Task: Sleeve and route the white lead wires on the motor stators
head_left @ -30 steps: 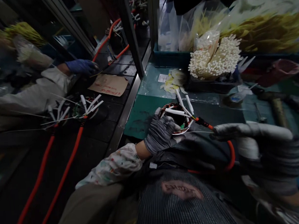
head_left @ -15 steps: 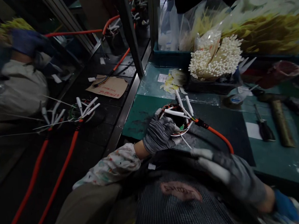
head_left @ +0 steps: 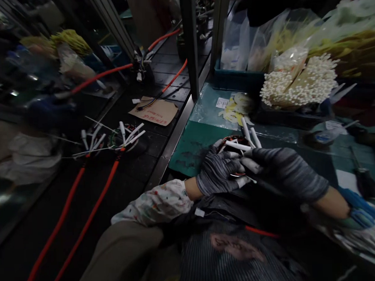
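A ring-shaped stator (head_left: pixel 230 139) with copper-coloured windings sits over the front of the green mat. White sleeves (head_left: pixel 238 145) on its leads cross and rise above the ring. My left hand (head_left: pixel 218 171), in a grey striped glove with pale fingertips, is closed around the stator's left and near side. Gloved likewise, my right hand (head_left: pixel 288 173) has its fingers pinched together at the ring's right edge, close to my left fingertips. What it pinches is hidden. Below the fingers shows a short white cord end (head_left: pixel 253 180). A piece of orange cable (head_left: pixel 261 231) lies across my apron.
Two more stators with orange cables (head_left: pixel 99 209) stand on the dark conveyor to the left, beside a cardboard piece (head_left: pixel 155 111). A co-worker's gloved hand (head_left: pixel 49 109) is beyond. White sleeve bundles (head_left: pixel 300 84), a blue tray (head_left: pixel 239 78) and a screwdriver (head_left: pixel 364 176) lie on the bench.
My right hand has moved up and left from beside the bench edge to the stator's right side. The white cord stretched toward it is now mostly hidden. The view has shifted left.
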